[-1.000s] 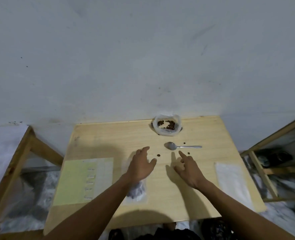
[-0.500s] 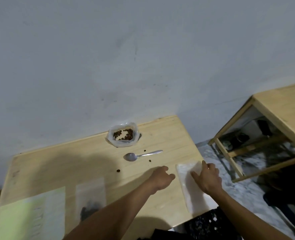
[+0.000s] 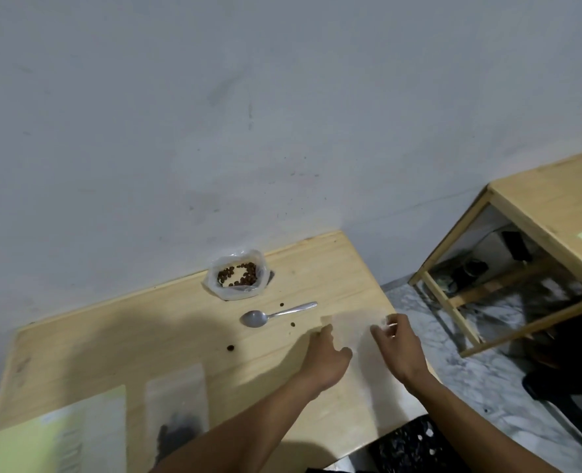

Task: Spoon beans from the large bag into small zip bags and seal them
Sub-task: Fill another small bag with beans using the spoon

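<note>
The large clear bag (image 3: 236, 291) stands open against the wall with brown beans in its bottom. In front of it a metal spoon (image 3: 272, 315) lies on the wooden table (image 3: 112, 336), bowl to the left. Three loose beans (image 3: 230, 347) are scattered around the spoon. Near the table's right edge both hands hold one empty, translucent small zip bag (image 3: 351, 327). My left hand (image 3: 328, 361) grips its left edge and my right hand (image 3: 398, 346) pinches its upper right corner. The white pile of small zip bags (image 3: 371, 387) lies beneath.
A filled small zip bag (image 3: 176, 414) with dark beans lies at the front left, next to a pale green sheet (image 3: 57, 435). A second wooden table (image 3: 552, 206) stands to the right across a gap of marbled floor.
The view has swung right. Both hands left the table's middle for the pile of bags at the right edge, and now hold one bag by its top.
</note>
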Action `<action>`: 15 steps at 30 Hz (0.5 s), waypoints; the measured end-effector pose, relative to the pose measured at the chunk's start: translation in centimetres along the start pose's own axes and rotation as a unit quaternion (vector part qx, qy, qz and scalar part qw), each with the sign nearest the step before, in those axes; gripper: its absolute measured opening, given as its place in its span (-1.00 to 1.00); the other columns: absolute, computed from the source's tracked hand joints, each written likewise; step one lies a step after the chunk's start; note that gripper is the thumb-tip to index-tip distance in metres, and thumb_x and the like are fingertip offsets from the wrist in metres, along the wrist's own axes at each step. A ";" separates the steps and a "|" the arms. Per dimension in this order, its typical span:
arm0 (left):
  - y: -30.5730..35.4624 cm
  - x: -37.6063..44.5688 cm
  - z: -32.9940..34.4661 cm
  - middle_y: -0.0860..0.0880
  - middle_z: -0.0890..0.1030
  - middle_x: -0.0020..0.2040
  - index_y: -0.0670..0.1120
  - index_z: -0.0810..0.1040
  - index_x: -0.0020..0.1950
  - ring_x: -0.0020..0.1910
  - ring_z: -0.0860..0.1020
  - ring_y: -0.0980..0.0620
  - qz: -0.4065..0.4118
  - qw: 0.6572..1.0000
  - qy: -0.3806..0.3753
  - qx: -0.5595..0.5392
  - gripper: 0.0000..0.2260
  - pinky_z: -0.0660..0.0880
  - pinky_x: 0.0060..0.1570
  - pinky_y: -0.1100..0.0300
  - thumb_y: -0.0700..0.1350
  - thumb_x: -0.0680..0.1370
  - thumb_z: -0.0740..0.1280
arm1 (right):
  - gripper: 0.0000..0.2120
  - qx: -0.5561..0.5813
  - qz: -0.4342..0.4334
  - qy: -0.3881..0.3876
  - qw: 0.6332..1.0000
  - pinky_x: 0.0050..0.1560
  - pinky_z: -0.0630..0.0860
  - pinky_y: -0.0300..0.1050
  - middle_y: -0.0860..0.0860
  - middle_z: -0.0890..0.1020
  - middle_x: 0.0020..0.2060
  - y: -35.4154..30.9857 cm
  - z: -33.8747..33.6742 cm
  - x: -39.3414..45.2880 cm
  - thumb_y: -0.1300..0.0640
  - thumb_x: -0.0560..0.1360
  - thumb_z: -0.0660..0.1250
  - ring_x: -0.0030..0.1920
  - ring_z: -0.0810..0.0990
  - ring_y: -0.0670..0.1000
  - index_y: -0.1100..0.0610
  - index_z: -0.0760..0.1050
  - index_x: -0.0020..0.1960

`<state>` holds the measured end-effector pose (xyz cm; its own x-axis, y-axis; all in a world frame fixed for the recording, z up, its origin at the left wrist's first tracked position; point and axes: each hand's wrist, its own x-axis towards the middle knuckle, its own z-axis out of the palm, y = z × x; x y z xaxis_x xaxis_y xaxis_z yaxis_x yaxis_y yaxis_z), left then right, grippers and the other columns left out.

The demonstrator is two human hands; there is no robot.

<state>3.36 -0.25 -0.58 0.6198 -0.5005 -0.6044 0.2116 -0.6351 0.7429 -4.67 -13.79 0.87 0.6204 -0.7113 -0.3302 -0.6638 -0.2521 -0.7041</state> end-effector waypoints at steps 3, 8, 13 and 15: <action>0.4 -1.1 -3.0 -0.06 0.36 0.29 -0.01 0.31 0.46 0.28 0.44 -0.04 0.031 0.996 0.085 -0.015 -0.52 0.41 0.24 0.14 -0.11 0.53 0.28 | -0.86 0.119 -0.029 -0.050 0.991 -0.16 0.54 -0.03 0.18 0.63 -0.15 -3.2 1.0 -0.6 0.11 0.59 0.30 -0.23 0.62 0.04 0.20 0.45 -0.01; 1.8 -3.4 -9.7 -0.01 0.53 0.04 0.05 0.38 0.35 -0.06 0.55 0.03 0.032 0.966 0.141 -0.216 -0.68 0.56 -0.03 0.08 -0.12 0.60 0.26 | -0.85 0.167 -0.132 -0.145 0.966 -0.18 0.56 -0.25 0.03 0.72 -0.13 -9.0 3.5 -1.8 0.20 0.61 0.28 -0.18 0.68 0.01 0.08 0.59 0.10; 2.1 -5.7 -16.1 -0.09 0.52 0.20 0.02 0.41 0.32 0.05 0.64 -0.10 0.045 0.904 0.150 -0.398 -0.66 0.64 -0.12 0.03 0.02 0.57 0.36 | -0.83 0.125 -0.233 -0.243 0.933 -0.15 0.49 -0.31 -0.12 0.68 -0.20 -14.4 6.6 -3.1 0.09 0.59 0.33 -0.13 0.62 -0.13 0.12 0.65 0.08; 1.7 -6.7 -18.2 -0.10 0.57 0.18 0.04 0.45 0.29 0.06 0.66 -0.12 0.068 0.889 0.167 -0.421 -0.68 0.63 -0.15 0.03 -0.03 0.56 0.39 | -0.85 0.119 -0.253 -0.292 0.915 -0.20 0.45 -0.41 -0.17 0.69 -0.18 -16.7 7.6 -4.3 0.09 0.58 0.35 -0.11 0.62 -0.23 0.07 0.65 0.10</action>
<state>13.30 12.74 9.96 0.8432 -0.2471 -0.4775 0.5206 0.1538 0.8398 6.91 -1.56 9.32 0.9863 -0.0544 -0.1554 -0.1642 -0.2520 -0.9537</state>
